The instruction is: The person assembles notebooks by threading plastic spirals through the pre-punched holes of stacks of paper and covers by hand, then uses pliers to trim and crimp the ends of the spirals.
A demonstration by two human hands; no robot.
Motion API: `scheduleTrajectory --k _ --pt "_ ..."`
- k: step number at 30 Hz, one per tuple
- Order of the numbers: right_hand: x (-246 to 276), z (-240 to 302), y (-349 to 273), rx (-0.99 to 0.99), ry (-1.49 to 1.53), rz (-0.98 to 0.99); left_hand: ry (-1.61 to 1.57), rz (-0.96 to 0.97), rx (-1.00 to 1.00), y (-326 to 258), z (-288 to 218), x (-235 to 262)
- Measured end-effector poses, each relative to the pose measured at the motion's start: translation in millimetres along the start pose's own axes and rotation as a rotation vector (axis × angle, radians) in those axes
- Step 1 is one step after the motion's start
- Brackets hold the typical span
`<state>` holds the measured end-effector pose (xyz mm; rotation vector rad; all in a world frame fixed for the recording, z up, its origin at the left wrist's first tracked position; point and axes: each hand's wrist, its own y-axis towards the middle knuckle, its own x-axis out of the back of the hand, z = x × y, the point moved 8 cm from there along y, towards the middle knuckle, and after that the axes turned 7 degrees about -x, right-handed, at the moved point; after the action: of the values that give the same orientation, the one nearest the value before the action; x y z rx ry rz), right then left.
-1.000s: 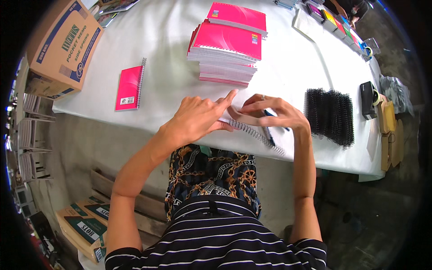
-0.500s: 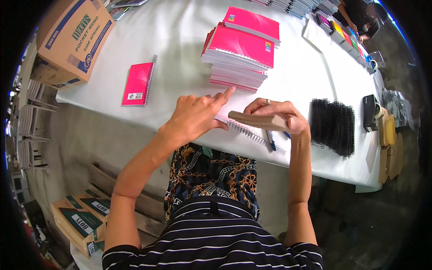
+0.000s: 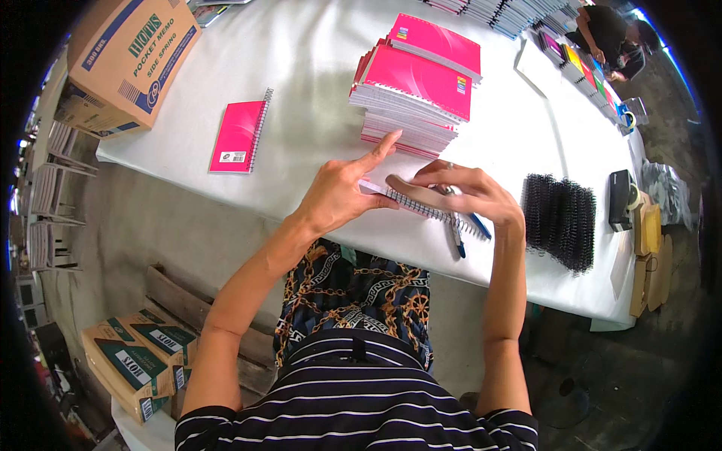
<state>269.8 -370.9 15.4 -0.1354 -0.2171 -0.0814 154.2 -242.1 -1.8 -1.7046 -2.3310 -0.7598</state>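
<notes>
My left hand (image 3: pixel 342 194) and my right hand (image 3: pixel 460 192) hold a small spiral-bound notebook (image 3: pixel 418 204) between them, just above the near edge of the white table (image 3: pixel 316 135). The left index finger points up toward a stack of pink notebooks (image 3: pixel 412 96). The right hand also holds blue-handled pliers (image 3: pixel 459 234) that hang below the notebook. A pile of black spiral coils (image 3: pixel 559 219) lies to the right of my right hand.
A single pink spiral notebook (image 3: pixel 239 137) lies at the table's left. A cardboard box (image 3: pixel 126 62) stands at the far left corner. More boxes (image 3: pixel 128 361) sit on the floor. A black tool (image 3: pixel 620 198) and rows of notebooks (image 3: pixel 519 10) are at the right and back. Another person (image 3: pixel 608 33) sits far right.
Both hands have lifted the small notebook slightly and the right hand has shifted over its top; the view has tilted down a little.
</notes>
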Motion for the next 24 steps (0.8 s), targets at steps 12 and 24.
scheduleTrajectory --k 12,24 --pt "1.0 5.0 1.6 0.074 0.109 -0.016 -0.078 -0.12 -0.043 -4.7 3.9 -9.6" --pt "17.7 12.5 -18.2 -0.093 -0.187 -0.188 -0.244 0.005 0.022 -12.3 18.6 -12.2"
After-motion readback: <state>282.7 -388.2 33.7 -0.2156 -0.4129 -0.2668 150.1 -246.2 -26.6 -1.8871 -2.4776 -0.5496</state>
